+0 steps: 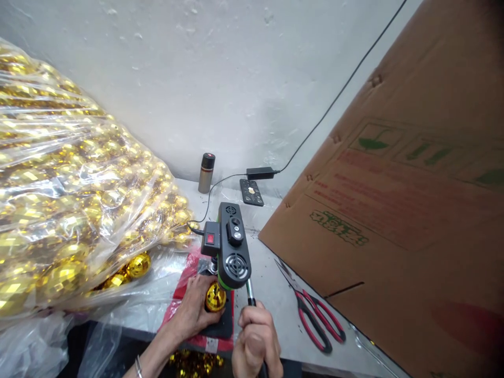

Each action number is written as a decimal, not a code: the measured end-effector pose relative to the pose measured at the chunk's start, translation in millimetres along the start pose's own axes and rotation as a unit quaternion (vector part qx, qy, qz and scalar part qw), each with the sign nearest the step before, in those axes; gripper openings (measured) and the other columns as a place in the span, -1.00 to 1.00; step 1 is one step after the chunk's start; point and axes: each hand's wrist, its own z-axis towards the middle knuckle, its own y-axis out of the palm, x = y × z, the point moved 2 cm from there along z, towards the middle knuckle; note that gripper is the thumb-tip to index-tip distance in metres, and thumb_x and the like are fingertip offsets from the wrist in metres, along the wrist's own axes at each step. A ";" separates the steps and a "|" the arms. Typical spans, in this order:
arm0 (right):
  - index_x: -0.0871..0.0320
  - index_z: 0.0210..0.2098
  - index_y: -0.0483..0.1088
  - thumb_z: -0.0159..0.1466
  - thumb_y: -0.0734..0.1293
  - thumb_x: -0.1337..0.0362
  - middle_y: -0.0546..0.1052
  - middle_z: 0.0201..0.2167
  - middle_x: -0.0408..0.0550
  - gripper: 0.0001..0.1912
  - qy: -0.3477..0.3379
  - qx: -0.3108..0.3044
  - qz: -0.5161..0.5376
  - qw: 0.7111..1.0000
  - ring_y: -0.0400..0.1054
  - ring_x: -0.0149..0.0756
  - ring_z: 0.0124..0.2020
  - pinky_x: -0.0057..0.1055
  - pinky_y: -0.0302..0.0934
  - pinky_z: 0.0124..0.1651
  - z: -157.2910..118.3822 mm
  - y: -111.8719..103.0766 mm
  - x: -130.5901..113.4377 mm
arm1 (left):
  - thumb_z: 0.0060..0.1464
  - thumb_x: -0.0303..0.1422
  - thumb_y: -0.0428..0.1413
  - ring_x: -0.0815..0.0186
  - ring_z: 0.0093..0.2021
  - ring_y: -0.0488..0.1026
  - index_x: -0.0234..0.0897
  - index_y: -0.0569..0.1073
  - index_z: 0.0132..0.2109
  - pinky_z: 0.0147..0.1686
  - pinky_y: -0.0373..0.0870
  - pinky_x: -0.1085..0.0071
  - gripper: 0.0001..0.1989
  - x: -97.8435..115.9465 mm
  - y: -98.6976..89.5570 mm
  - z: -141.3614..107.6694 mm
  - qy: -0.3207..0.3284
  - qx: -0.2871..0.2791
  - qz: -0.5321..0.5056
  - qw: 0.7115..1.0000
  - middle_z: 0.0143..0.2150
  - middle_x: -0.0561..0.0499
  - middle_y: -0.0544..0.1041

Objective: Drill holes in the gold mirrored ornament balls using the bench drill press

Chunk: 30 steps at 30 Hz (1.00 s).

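My left hand (196,308) grips a shiny gold faceted ball (216,297) between thumb and fingers, under the front end of a small black bench machine (235,244). A red switch (210,238) shows on the machine's left side. My right hand (256,338) is wrapped round the black grip of a metal lever (250,291) at the machine's right. Below the machine lies its dark base (224,328), on a red plastic sheet (179,294). The underside of the machine head, above the ball, is hidden.
A large clear bag of gold balls (79,194) fills the left. Red-handled scissors (315,315) lie right of the machine, beside a big cardboard box (394,210). Behind stand a capped bottle (206,173), a dark phone-like slab (251,192) and a power adapter (260,172) with its cable.
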 end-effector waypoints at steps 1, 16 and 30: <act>0.06 -0.46 0.24 0.54 0.10 0.33 0.33 -0.53 -0.28 -0.59 0.002 0.011 0.001 1.000 0.20 -0.46 -0.54 -0.38 0.34 0.04 -1.4 1.0 0.3 | -0.08 -0.42 0.35 -0.05 0.01 0.52 -0.23 0.53 0.08 0.09 0.41 0.01 -0.49 0.9 -0.5 0.1 -0.001 -0.003 0.001 1.000 -0.01 -0.13 0.62; 0.06 -0.49 0.17 0.52 0.11 0.33 0.27 -0.54 -0.27 -0.59 0.013 0.040 0.011 0.999 0.14 -0.42 -0.55 -0.30 0.29 -0.08 -11.3 6.9 7.3 | -0.08 -0.44 0.33 -0.04 0.00 0.50 -0.23 0.51 0.05 0.08 0.40 0.03 -0.52 9.8 -7.2 2.1 -0.015 -0.022 -0.011 1.000 -0.01 -0.13 0.61; 0.08 -0.48 0.19 0.56 0.11 0.27 0.31 -0.52 -0.30 -0.57 -0.004 0.007 0.009 1.000 0.21 -0.49 -0.54 -0.37 0.33 -0.01 -11.8 1.8 11.1 | -0.08 -0.42 0.31 -0.04 -0.04 0.51 -0.24 0.51 0.03 0.04 0.42 0.01 -0.54 4.9 -3.1 2.6 -0.008 -0.011 -0.008 1.000 -0.05 -0.14 0.61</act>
